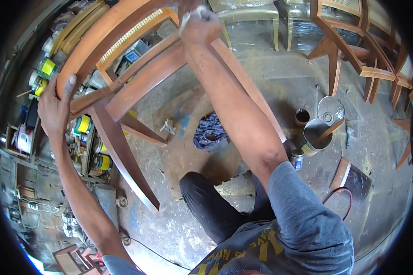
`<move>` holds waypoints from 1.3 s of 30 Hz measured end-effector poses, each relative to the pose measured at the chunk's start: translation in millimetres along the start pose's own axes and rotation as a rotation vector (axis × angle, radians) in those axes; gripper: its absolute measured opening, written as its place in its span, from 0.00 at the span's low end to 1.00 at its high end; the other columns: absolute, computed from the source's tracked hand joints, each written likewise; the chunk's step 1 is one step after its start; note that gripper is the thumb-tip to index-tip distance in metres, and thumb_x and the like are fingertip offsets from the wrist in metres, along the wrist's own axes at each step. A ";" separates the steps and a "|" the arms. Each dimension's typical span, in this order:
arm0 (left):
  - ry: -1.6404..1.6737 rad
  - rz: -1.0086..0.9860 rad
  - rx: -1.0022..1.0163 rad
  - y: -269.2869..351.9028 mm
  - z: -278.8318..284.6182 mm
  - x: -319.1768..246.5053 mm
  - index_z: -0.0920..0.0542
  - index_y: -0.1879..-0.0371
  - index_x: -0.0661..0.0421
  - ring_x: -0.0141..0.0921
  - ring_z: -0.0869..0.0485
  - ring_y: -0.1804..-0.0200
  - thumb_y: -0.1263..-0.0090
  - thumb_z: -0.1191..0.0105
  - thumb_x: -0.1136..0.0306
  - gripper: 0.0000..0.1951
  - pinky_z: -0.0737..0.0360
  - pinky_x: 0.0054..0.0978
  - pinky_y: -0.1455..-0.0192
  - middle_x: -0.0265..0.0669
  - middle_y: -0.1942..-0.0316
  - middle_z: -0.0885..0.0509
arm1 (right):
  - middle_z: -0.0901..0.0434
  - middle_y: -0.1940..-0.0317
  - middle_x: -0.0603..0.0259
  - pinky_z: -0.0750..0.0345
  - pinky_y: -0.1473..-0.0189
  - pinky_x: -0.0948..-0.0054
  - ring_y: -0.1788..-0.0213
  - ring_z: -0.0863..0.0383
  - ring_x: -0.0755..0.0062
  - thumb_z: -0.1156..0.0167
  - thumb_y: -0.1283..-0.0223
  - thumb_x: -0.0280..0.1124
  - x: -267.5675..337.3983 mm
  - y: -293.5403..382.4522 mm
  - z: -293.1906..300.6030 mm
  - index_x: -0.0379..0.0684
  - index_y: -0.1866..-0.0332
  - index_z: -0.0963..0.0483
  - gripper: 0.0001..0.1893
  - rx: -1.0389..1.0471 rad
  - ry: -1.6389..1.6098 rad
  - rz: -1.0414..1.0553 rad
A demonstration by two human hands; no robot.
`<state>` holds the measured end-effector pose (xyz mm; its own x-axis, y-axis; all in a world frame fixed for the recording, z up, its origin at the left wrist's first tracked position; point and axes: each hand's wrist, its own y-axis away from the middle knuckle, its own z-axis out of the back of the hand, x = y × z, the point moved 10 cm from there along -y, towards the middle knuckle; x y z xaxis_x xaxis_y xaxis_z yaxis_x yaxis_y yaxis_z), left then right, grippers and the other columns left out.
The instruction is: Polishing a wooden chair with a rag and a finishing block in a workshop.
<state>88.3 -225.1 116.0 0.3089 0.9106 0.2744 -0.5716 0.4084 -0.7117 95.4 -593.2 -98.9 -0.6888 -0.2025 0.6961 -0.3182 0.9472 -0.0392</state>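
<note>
A brown wooden chair frame (144,75) fills the upper left, tilted, its tapered legs spread towards me. My left hand (56,108) grips the lower left end of its curved outer rail, thumb on top. At the top centre my right hand (203,27) is closed on a whitish cloth (186,23), against the frame where several members meet; the contact point is partly hidden by the hand. A bundled dark blue patterned cloth (210,132) lies on the floor under the frame, partly behind my right forearm.
On the right floor are an open metal can with a wooden stick (316,137), a small cup of dark liquid (302,117), a small can (297,160) and a lid (331,110). More wooden chairs (375,72) stand upper right. Shelves with jars (101,161) line the left; a cable (155,252) crosses the floor.
</note>
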 end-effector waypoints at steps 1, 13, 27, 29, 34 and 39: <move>0.021 -0.008 -0.012 -3.1 0.3 -3.7 0.18 0.37 0.57 0.54 0.14 0.47 0.30 0.49 0.27 0.42 0.20 0.45 0.43 0.56 0.53 0.12 | 0.16 0.59 0.57 0.21 0.56 0.68 0.59 0.16 0.66 0.40 0.37 0.20 -20.7 -11.6 5.5 0.30 0.51 0.18 0.11 -0.056 0.187 -0.085; 0.028 -0.025 -0.037 -0.4 7.1 -16.1 0.18 0.39 0.59 0.53 0.12 0.52 0.30 0.48 0.28 0.41 0.19 0.44 0.48 0.56 0.58 0.12 | 0.22 0.57 0.55 0.22 0.54 0.61 0.59 0.20 0.57 0.39 0.39 0.19 54.5 63.8 -28.0 0.36 0.50 0.17 0.13 0.179 -0.041 0.463; 0.055 -0.016 -0.006 5.2 10.3 -16.2 0.16 0.42 0.55 0.53 0.13 0.56 0.31 0.48 0.27 0.40 0.19 0.43 0.49 0.54 0.60 0.12 | 0.23 0.65 0.63 0.23 0.58 0.71 0.61 0.22 0.74 0.40 0.27 0.31 70.7 101.1 -31.2 0.40 0.61 0.27 0.08 0.097 -0.220 0.611; 0.067 -0.019 -0.005 4.4 8.8 -17.3 0.16 0.42 0.55 0.53 0.13 0.56 0.31 0.48 0.27 0.40 0.19 0.43 0.50 0.54 0.60 0.12 | 0.24 0.65 0.59 0.26 0.58 0.64 0.62 0.23 0.60 0.43 0.38 0.19 54.4 149.3 -62.5 0.40 0.65 0.29 0.04 0.560 -0.320 0.523; 0.054 -0.026 -0.017 9.4 8.5 -12.9 0.16 0.43 0.55 0.53 0.13 0.56 0.31 0.47 0.27 0.39 0.19 0.42 0.50 0.53 0.61 0.12 | 0.22 0.68 0.57 0.24 0.62 0.63 0.66 0.21 0.58 0.41 0.45 0.19 50.0 92.8 -19.9 0.40 0.62 0.23 0.06 0.410 -0.100 0.460; 0.053 -0.023 -0.019 7.4 8.9 -14.5 0.16 0.42 0.55 0.52 0.13 0.55 0.31 0.46 0.28 0.39 0.19 0.42 0.50 0.53 0.61 0.12 | 0.15 0.70 0.49 0.19 0.61 0.61 0.66 0.13 0.55 0.34 0.42 0.26 75.4 -19.4 20.2 0.35 0.57 0.18 0.10 0.395 0.514 0.680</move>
<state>72.8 -234.8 112.5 0.3617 0.8963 0.2564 -0.5493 0.4271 -0.7182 36.4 -631.9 -60.1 -0.4655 0.5875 0.6619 -0.2160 0.6499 -0.7287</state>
